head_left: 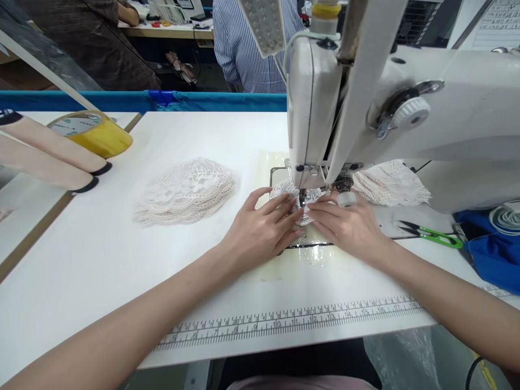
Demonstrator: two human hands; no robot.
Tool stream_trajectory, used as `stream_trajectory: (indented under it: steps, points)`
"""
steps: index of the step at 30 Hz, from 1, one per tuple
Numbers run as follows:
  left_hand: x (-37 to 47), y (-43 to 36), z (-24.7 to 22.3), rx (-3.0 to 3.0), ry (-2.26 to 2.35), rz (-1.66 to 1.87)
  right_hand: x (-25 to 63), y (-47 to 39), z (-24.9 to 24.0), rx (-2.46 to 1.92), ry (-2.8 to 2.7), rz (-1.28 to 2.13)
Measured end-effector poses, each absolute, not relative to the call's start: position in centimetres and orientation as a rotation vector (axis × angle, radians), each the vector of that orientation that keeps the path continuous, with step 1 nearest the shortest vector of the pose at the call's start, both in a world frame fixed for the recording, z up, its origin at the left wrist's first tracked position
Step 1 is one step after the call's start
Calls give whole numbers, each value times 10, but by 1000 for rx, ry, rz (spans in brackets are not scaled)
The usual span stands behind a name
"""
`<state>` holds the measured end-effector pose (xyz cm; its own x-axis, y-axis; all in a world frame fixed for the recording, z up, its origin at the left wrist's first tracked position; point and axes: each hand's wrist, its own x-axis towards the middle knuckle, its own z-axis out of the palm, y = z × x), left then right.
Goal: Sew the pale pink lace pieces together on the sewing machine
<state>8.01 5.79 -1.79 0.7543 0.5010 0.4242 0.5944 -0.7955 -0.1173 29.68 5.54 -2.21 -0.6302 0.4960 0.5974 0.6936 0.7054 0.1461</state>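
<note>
A small white lace piece (286, 187) lies flat under the needle and presser foot (302, 198) of a sewing machine (312, 108). My left hand (266, 222) rests on its left side, fingers stretched out and lying flat. From the right, my right hand (345, 219) presses its fingertips on the lace close to the foot, with the fingers extended. The hands cover much of the lace. To the left sits a pile of pale lace pieces (189, 192). Another lace pile (392, 184) lies behind my right hand, partly hidden by the machine.
Green-handled scissors (441, 237) and blue cloth (493, 257) lie at the right. A yellow tape roll (99, 135) stands at the left, near two beige tubes with black ends (52, 146). A printed ruler (276, 322) runs along the front edge. Beyond the table, a person in a striped shirt (254, 49) is visible.
</note>
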Motion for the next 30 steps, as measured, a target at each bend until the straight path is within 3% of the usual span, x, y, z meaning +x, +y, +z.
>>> stream_trajectory:
  steps: [30]
  points:
    - [80,60,-20,-2809,-924,-641,299,56,-25,-1022,-2477,-447]
